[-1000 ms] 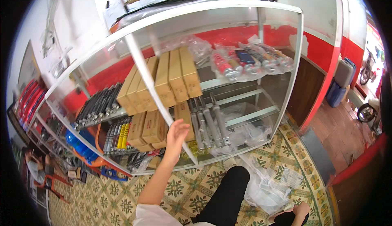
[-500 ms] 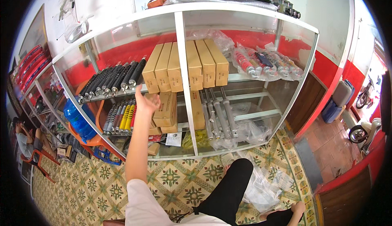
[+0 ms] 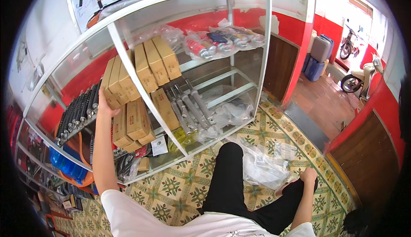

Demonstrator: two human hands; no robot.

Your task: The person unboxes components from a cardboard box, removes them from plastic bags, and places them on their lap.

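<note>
My left arm reaches up to the glass display case, and my left hand (image 3: 105, 105) is at the near end of the leftmost long cardboard box (image 3: 108, 83) on the upper shelf. Its fingers lie along the box's left side, with the thumb low at the corner. The fingers are partly hidden. Several similar boxes stand in a row beside it. Just left of the hand are black coil-spring shock absorbers (image 3: 80, 110). Below it, more cardboard boxes (image 3: 138, 119) sit on the lower shelf. My right hand (image 3: 308, 175) rests on my bent right knee, fingers curled, with nothing visible in it.
The case's white frame post (image 3: 143, 92) stands right of my left arm. Metal fork tubes (image 3: 192, 108) and plastic-wrapped shock absorbers (image 3: 222, 42) occupy its right half. Plastic wrapping (image 3: 265, 166) lies on the tiled floor (image 3: 171, 187). A doorway with a parked scooter (image 3: 359, 78) is at right.
My view has swung to the right. My left hand, spread in front of the shelves before, has moved onto the leftmost cardboard box. My right hand stays on my knee.
</note>
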